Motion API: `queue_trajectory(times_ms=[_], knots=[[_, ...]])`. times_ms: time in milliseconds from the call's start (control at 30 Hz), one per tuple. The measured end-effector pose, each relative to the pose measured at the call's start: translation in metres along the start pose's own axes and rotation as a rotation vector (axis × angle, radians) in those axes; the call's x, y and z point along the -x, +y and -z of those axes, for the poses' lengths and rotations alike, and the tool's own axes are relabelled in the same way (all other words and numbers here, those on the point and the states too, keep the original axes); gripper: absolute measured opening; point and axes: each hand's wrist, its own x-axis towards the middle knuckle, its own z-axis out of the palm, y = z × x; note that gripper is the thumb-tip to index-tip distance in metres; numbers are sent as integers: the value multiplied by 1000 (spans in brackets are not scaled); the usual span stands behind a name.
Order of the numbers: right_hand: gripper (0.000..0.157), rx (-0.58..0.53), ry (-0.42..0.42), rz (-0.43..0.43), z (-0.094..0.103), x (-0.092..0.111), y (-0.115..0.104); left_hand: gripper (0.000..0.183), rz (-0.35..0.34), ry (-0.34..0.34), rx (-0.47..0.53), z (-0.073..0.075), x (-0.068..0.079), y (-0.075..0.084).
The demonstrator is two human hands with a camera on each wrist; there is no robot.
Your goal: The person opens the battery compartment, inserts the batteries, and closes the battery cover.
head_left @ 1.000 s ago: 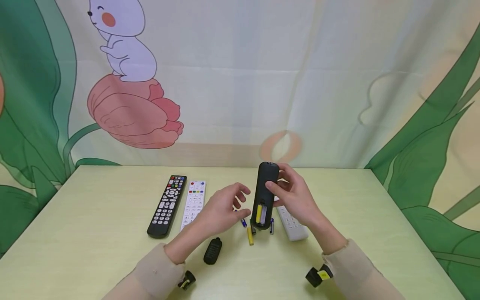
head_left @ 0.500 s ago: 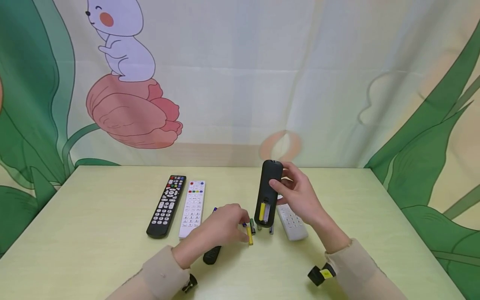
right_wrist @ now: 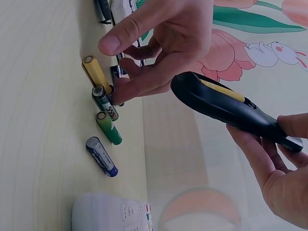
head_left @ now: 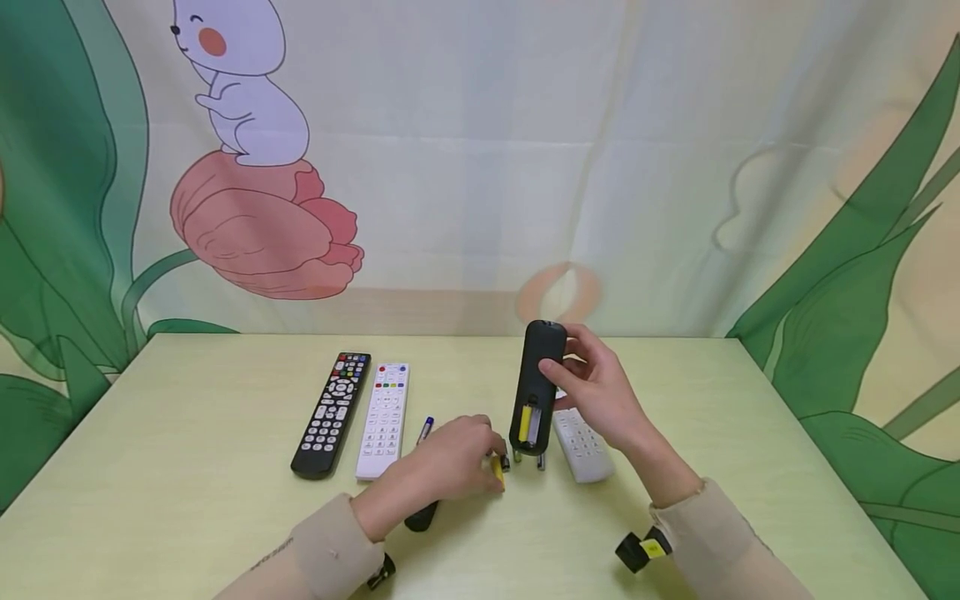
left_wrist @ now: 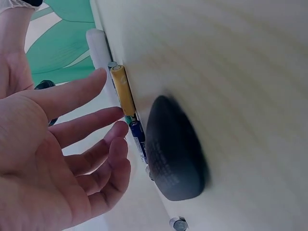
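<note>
My right hand [head_left: 600, 392] holds a black remote control [head_left: 542, 354] upright above the table, its back turned toward me. The uncovered battery bay near its lower end contains a yellow battery [head_left: 525, 423] and a pale one [head_left: 534, 427] side by side. Low over the table, my left hand [head_left: 457, 458] reaches around another yellow battery [left_wrist: 123, 91], thumb and fingers spread apart on either side of it. The index fingertip is right at that battery in the left wrist view. Beside it lie a dark green battery [right_wrist: 104, 102], a green one [right_wrist: 109, 127] and a blue-and-silver one [right_wrist: 101, 156].
A black remote [head_left: 330, 417] and a white remote [head_left: 384, 421] lie face up to the left. Another white remote [head_left: 583, 446] rests behind the right hand. A black battery cover [left_wrist: 173, 149] sits under the left forearm. A patterned curtain [head_left: 450, 167] hangs behind the table.
My left hand has come down from beside the held remote to the yellow battery on the table. The right hand and its remote have shifted slightly right.
</note>
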Motion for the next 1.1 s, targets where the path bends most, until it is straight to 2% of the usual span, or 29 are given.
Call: queue_trajectory(times_ms=[233, 633, 900, 1100], knots=[[41, 21, -2, -6, 1, 0, -1, 15, -71, 37, -51, 0, -2, -1], [42, 15, -4, -8, 1, 0, -1, 20, -98, -4, -24, 0, -2, 2], [43, 10, -2, -8, 1, 0, 0, 20, -94, -8, -53, -2, -1, 3], [43, 7, 2, -13, 1, 0, 0, 21, -108, -21, -111, -3, 1, 4]])
